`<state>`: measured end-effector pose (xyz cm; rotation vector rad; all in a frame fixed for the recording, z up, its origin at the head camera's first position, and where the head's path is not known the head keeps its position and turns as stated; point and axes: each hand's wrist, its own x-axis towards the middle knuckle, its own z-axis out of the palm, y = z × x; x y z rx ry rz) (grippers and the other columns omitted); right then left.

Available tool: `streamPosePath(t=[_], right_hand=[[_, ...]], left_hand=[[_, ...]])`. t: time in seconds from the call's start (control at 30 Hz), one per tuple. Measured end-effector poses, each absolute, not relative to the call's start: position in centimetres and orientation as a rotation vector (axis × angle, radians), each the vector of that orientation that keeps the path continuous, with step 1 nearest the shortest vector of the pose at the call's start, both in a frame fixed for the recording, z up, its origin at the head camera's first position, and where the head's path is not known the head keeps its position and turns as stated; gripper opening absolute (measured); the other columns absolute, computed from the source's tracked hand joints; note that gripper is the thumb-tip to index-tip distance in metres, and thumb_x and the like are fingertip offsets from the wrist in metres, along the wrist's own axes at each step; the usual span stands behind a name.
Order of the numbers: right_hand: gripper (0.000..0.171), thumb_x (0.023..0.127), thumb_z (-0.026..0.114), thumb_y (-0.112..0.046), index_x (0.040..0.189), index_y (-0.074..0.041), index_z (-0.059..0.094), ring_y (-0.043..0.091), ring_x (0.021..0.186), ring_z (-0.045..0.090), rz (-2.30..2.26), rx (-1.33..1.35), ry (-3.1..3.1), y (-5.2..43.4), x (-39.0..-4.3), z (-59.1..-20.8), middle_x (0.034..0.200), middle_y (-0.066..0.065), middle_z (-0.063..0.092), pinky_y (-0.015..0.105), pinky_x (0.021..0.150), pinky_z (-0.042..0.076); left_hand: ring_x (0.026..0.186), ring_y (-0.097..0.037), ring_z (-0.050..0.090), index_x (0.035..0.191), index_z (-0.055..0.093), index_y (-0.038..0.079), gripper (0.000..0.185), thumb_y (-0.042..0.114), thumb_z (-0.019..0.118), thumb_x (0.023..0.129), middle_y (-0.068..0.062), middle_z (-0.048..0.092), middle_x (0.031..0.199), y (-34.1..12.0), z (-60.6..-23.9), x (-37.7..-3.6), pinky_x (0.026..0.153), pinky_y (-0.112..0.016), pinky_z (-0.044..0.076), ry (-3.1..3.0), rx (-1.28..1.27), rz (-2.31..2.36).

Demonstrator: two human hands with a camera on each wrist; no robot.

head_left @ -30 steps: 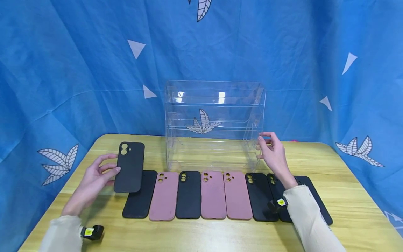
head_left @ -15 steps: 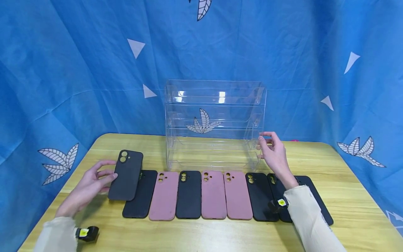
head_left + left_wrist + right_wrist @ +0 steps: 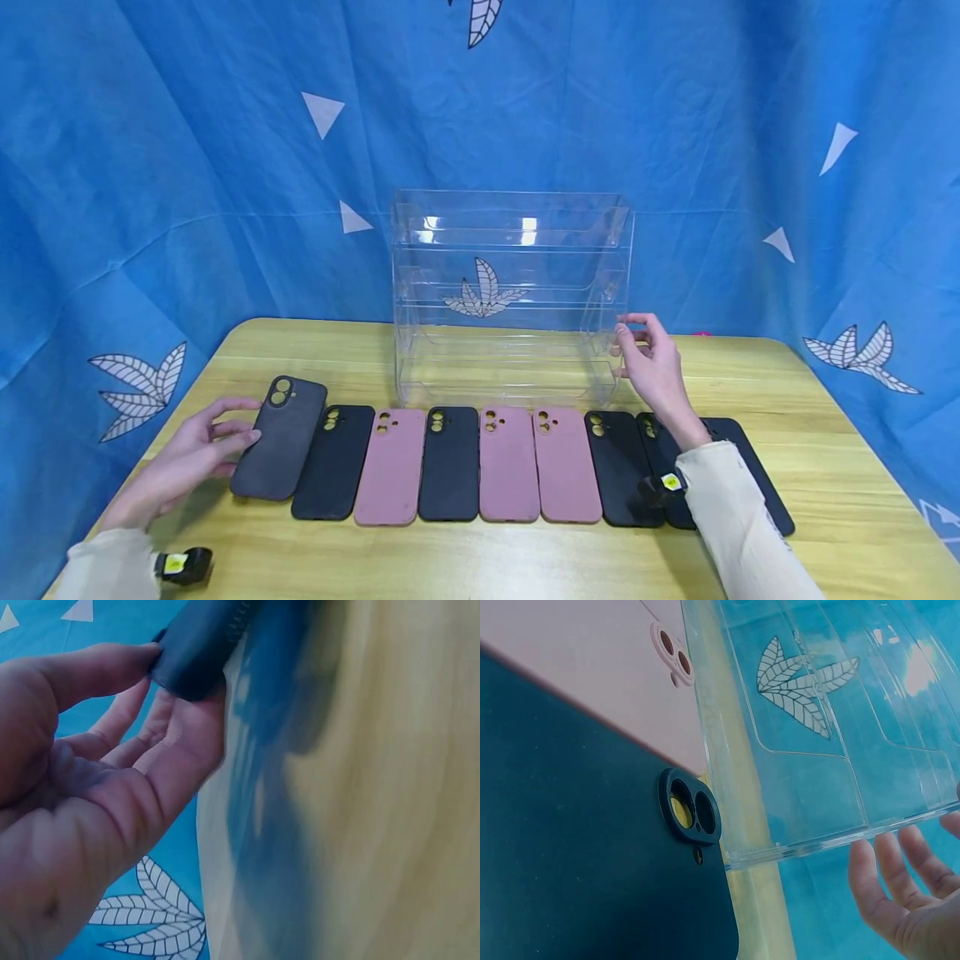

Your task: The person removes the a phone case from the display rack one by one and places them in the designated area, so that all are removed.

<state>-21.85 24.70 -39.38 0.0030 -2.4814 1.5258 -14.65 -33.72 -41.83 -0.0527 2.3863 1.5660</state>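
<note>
Left of the row, my left hand (image 3: 198, 454) pinches a black phone case (image 3: 281, 442) by its left edge, thumb on the face and fingers behind. Its camera holes face up, and it tilts close over the table. In the left wrist view, the thumb and curled fingers grip the lower corner of that case (image 3: 199, 649). A clear acrylic display rack (image 3: 510, 392) with stepped tiers stands at the back. My right hand (image 3: 651, 362) holds its right side edge; in the right wrist view, the fingertips sit along the clear side panel (image 3: 817, 844).
Several black and pink phone cases lie in a row before the rack, from a black case (image 3: 333, 467) at left to a black case (image 3: 753, 475) partly under the right sleeve. A blue patterned curtain (image 3: 480, 100) hangs behind the wooden table (image 3: 420, 567).
My left hand has moved left and down with the black phone case, which has tilted and uncovered the leftmost case in the row. The right hand has stayed at the rack.
</note>
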Motion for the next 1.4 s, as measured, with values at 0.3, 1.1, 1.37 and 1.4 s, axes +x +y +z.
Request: streamPosePath(t=[0.3,1.1,1.37,1.4], right_hand=[[0.051,0.108,0.044,-0.045,0.142,-0.008,0.049,0.018,0.096,0.07,1.508,0.0,-2.475,24.6,-21.9,-39.5,0.12,0.021,0.062,0.025,0.067,0.063],[0.049,0.108,0.045,-0.044,0.143,-0.011,0.049,-0.002,0.088,0.066,1.527,0.015,-2.471,24.6,-21.9,-39.4,0.122,0.022,0.061,0.028,0.068,0.064],[0.048,0.108,0.045,-0.043,0.144,-0.012,0.049,0.001,0.088,0.068,1.513,0.012,-2.475,24.7,-21.7,-39.3,0.122,0.021,0.062,0.028,0.068,0.064],[0.049,0.108,0.045,-0.044,0.144,-0.011,0.049,0.004,0.089,0.069,1.499,0.012,-2.48,24.7,-21.7,-39.3,0.122,0.022,0.062,0.028,0.068,0.064]], left_hand=[[0.092,-0.013,0.07,0.151,0.029,0.0,0.056,0.016,0.056,0.105,-0.001,0.068,0.109,-34.4,-42.5,-14.3,0.076,-0.039,0.063,2.319,-0.1,1.513],[0.105,-0.025,0.069,0.135,0.059,0.0,0.048,0.028,0.07,0.098,-0.021,0.068,0.125,-33.7,-41.8,-14.4,0.071,-0.027,0.055,2.724,-0.023,1.052],[0.112,-0.04,0.067,0.134,0.062,0.005,0.046,0.035,0.068,0.099,-0.022,0.066,0.131,-30.7,-40.7,-14.5,0.073,-0.025,0.057,2.955,0.071,1.069],[0.112,-0.041,0.067,0.133,0.062,0.005,0.045,0.034,0.068,0.099,-0.022,0.066,0.13,-30.1,-40.7,-14.6,0.074,-0.028,0.059,2.992,0.093,1.084]])
